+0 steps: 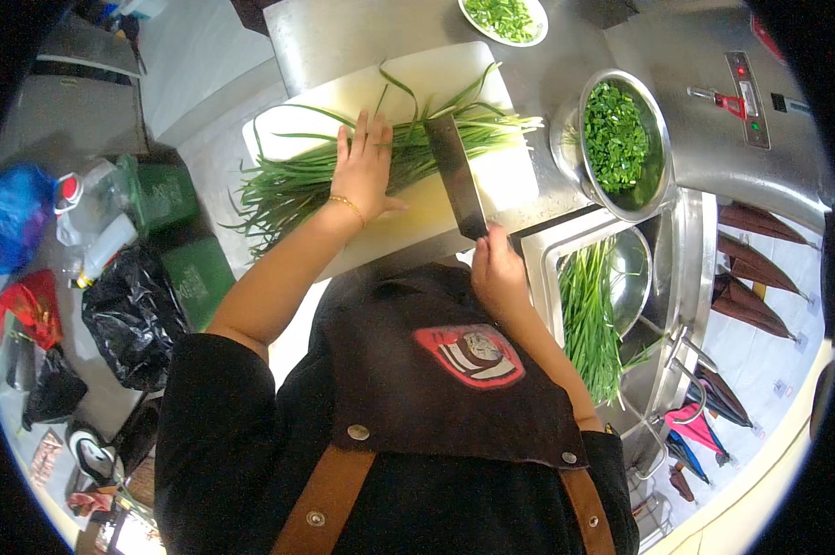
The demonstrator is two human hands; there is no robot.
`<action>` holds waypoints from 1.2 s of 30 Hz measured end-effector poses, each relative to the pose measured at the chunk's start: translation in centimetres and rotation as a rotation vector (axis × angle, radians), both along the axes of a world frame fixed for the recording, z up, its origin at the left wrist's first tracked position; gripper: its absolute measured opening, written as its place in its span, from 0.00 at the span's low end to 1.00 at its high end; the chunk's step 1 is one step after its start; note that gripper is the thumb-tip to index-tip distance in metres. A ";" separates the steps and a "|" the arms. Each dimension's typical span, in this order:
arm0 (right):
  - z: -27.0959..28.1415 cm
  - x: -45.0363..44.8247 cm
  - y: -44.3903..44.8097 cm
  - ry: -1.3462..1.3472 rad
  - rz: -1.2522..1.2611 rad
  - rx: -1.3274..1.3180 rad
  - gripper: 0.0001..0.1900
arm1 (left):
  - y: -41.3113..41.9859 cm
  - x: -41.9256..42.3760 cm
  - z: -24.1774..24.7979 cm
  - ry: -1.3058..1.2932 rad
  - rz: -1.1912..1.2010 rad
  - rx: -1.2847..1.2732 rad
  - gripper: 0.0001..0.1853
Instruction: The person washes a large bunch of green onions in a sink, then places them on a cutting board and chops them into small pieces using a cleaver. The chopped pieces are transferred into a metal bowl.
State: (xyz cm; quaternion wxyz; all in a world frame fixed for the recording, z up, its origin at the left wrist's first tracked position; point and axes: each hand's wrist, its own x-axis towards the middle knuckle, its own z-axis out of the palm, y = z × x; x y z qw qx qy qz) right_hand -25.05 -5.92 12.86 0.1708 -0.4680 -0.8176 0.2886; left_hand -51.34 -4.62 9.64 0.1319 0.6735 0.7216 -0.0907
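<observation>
A thick bunch of long green garlic chives (299, 180) lies across a white cutting board (390, 229), pale stem ends to the right and leafy tips to the left. My left hand (363, 166) rests on top of the bunch, fingers spread, pressing it against the board. In my right hand (497, 267) is the handle of a cleaver (457, 177). Its broad blade lies over the chives, to the right of my left hand. Whether the edge touches the board is hidden by the leaves.
Right of the board, a steel bowl (660, 149) holds chopped greens (615, 139). A smaller white bowl (542, 31) of cut pieces stands at the back. Uncut chives (591, 312) lie by the sink (705, 263) with its faucet (684, 361). Green bins (195, 277) and bags are at left.
</observation>
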 end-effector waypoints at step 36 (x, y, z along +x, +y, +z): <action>-1.5 -5.8 5.7 -0.442 0.119 -0.207 0.14 | -0.3 1.6 -5.6 -0.035 0.007 0.199 0.51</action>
